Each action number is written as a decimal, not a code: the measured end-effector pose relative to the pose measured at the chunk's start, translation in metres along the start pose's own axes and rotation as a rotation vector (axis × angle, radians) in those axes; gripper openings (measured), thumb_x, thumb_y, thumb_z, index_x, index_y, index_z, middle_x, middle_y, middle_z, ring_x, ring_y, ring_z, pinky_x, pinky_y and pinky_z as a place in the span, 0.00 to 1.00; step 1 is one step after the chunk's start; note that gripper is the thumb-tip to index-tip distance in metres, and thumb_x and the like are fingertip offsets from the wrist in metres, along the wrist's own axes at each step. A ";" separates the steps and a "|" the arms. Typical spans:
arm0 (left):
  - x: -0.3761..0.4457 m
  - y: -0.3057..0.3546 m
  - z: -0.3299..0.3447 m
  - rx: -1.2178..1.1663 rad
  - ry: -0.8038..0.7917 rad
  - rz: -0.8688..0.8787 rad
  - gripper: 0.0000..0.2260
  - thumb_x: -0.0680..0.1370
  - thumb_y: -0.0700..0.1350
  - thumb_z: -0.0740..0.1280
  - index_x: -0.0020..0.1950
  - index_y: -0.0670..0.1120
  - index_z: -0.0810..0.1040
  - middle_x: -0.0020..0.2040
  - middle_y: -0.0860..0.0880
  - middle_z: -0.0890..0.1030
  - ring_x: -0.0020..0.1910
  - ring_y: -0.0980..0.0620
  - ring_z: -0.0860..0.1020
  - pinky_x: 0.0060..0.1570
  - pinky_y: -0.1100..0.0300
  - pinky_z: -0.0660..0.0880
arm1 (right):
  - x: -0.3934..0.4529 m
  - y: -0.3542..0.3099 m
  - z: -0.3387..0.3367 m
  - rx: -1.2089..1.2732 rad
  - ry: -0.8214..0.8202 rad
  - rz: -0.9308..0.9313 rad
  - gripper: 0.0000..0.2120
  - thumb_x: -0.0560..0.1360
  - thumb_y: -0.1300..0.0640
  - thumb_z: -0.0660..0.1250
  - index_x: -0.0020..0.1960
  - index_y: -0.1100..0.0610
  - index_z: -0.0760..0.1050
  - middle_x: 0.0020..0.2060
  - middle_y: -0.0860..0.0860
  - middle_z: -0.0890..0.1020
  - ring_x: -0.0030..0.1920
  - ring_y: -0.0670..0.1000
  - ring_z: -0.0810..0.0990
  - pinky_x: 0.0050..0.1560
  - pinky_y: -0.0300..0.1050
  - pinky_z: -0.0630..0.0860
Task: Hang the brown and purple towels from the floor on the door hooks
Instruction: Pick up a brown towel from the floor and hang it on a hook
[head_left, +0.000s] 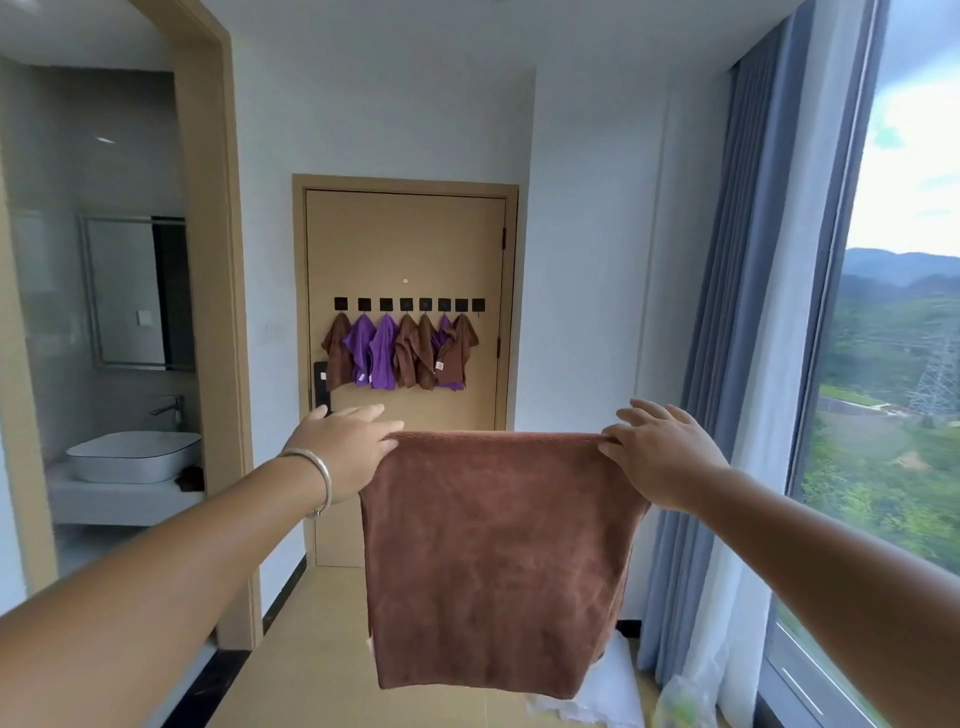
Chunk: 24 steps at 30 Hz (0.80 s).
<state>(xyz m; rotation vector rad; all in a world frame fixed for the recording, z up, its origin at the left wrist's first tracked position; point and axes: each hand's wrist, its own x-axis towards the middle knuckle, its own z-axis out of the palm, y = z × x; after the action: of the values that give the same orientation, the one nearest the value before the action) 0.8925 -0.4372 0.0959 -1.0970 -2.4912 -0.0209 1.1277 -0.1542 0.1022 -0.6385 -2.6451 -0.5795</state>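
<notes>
Brown towel (498, 561): held spread at chest height, well short of the door (405, 239), top edge stretched level so the cloth hangs flat and its corners can be found.

Left hand (343, 452): thumb and fingers pinch the top left corner.

Right hand (660, 457): pinches the top right corner, remaining fingers loosely extended.

Door hooks (408, 305): a row of eight black hooks; seven carry brown and purple towels (400, 358), bunched from one corner. The rightmost hook (478, 305) appears free (likely this towel's place).

Floor (332, 649): clear plastic wrapping (597, 696) lies near the curtain (737, 364); no other loose towel is visible.
</notes>
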 end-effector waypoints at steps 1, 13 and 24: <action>0.012 -0.003 0.006 0.016 -0.002 0.005 0.20 0.84 0.54 0.46 0.75 0.60 0.60 0.78 0.53 0.57 0.75 0.53 0.57 0.73 0.48 0.53 | 0.013 0.001 0.009 0.010 -0.001 0.004 0.22 0.82 0.41 0.45 0.71 0.43 0.68 0.73 0.47 0.66 0.76 0.51 0.54 0.74 0.53 0.55; 0.190 -0.030 0.074 0.108 0.000 -0.044 0.20 0.83 0.54 0.45 0.75 0.60 0.60 0.77 0.54 0.58 0.73 0.52 0.62 0.70 0.51 0.58 | 0.209 0.030 0.113 0.080 0.020 -0.069 0.23 0.82 0.41 0.44 0.70 0.43 0.69 0.73 0.46 0.66 0.76 0.51 0.55 0.75 0.54 0.53; 0.335 -0.046 0.150 0.114 -0.031 -0.059 0.20 0.83 0.54 0.46 0.74 0.58 0.63 0.72 0.54 0.66 0.68 0.52 0.68 0.66 0.53 0.62 | 0.364 0.049 0.206 0.079 -0.008 -0.118 0.22 0.82 0.43 0.44 0.71 0.43 0.68 0.72 0.45 0.67 0.76 0.51 0.54 0.74 0.53 0.54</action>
<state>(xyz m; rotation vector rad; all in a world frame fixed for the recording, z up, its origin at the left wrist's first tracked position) 0.6026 -0.2068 0.0930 -0.9839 -2.5178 0.1198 0.7985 0.1090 0.0967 -0.4648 -2.7115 -0.5025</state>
